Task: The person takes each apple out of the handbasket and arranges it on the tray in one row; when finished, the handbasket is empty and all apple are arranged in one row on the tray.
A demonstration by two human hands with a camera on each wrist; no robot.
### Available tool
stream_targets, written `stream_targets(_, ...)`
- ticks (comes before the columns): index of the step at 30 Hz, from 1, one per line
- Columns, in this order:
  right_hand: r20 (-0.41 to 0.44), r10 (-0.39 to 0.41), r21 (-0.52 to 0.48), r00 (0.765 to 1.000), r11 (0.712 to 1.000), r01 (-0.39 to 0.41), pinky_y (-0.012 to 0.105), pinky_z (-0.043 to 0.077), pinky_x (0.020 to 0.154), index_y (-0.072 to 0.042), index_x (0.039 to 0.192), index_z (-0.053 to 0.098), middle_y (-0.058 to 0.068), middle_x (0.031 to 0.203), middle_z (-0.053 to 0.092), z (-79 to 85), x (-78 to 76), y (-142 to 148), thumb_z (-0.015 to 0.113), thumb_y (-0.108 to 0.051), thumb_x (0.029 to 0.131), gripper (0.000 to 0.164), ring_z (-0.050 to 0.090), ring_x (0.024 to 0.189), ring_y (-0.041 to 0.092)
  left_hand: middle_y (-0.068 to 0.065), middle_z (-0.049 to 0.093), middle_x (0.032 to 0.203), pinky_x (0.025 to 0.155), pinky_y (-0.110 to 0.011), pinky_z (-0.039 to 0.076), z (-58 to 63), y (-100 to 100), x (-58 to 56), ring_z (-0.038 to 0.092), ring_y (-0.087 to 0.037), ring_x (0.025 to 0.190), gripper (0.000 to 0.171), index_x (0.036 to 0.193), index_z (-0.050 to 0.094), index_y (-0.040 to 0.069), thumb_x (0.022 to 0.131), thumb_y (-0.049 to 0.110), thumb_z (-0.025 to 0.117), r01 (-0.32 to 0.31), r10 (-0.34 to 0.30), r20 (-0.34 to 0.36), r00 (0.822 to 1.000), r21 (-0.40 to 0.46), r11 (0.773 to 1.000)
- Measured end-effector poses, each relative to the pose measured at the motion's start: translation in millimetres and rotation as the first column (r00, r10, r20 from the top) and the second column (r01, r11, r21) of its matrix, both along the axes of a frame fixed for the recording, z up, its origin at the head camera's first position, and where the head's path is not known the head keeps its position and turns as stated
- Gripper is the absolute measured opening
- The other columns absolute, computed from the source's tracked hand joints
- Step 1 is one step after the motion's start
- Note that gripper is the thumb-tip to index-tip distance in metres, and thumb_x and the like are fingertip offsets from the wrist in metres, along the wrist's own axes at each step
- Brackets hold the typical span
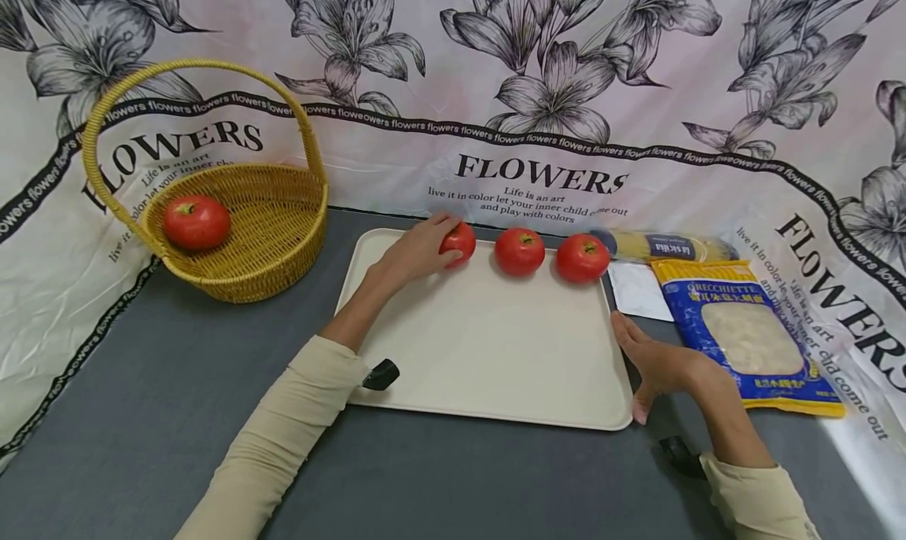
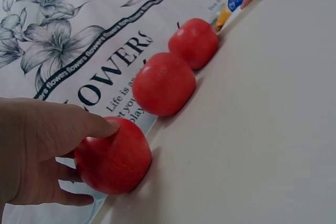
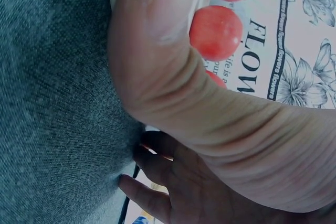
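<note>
At the back left of a cream tray, my left hand holds a red apple. The left wrist view shows the thumb over its top and the other fingers spread along its far side, while the apple sits at the tray's edge. Two more red apples, a middle one and a right one, stand in a row along the back of the tray. My right hand rests against the tray's right side, thumb near the front corner and fingers extended along the edge.
A yellow woven basket with a tall handle stands at the left, with another red apple inside. Right of the tray lie a blue-and-yellow orecchiette bag, a pasta packet and a white packet. A flower-printed cloth rises behind.
</note>
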State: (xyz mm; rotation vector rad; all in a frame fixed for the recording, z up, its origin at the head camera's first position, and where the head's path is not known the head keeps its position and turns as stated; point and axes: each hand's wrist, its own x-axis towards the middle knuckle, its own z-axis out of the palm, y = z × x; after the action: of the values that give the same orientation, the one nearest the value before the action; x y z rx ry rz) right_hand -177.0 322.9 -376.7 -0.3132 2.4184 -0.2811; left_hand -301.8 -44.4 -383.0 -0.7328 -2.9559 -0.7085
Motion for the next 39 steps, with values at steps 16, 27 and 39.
stream_targets(16,-0.009,0.011,0.003,1.0,1.0,-0.011,0.064,0.018,0.099,-0.009,0.142,-0.023,0.021,0.148,-0.02,-3.3,-0.9,3.1,0.081,-0.047,0.046,0.146,0.014,0.131,0.044,-0.007,0.036,0.138,0.094,-0.035,0.042,-0.1,0.9,4.5,0.043,-0.022,0.114,0.06,0.142,0.035,0.017,0.089,0.038,0.055,-0.016,0.015,-0.027,1.0,-0.034,0.999)
stream_targets(27,-0.01,0.013,0.008,1.0,1.0,-0.013,0.064,0.02,0.098,-0.008,0.142,-0.022,0.022,0.148,-0.018,-2.3,-0.9,2.4,0.081,-0.048,0.045,0.147,0.014,0.131,0.045,-0.013,0.024,0.148,0.101,-0.047,0.034,19.0,-13.5,8.4,0.028,-0.03,0.133,0.058,0.142,0.034,0.027,0.09,0.045,0.051,-0.063,0.062,-0.039,0.997,-0.021,0.998)
stream_targets(39,-0.026,0.039,0.021,0.999,0.999,-0.038,0.063,0.023,0.098,-0.006,0.142,-0.022,0.022,0.148,-0.018,-2.9,-0.5,2.7,0.08,-0.049,0.046,0.146,0.016,0.131,0.045,-0.014,0.018,0.15,0.1,-0.053,0.033,48.7,-49.9,10.1,0.022,-0.032,0.135,0.059,0.146,0.025,0.025,0.094,0.044,0.044,-0.132,0.119,-0.124,0.985,-0.104,0.986)
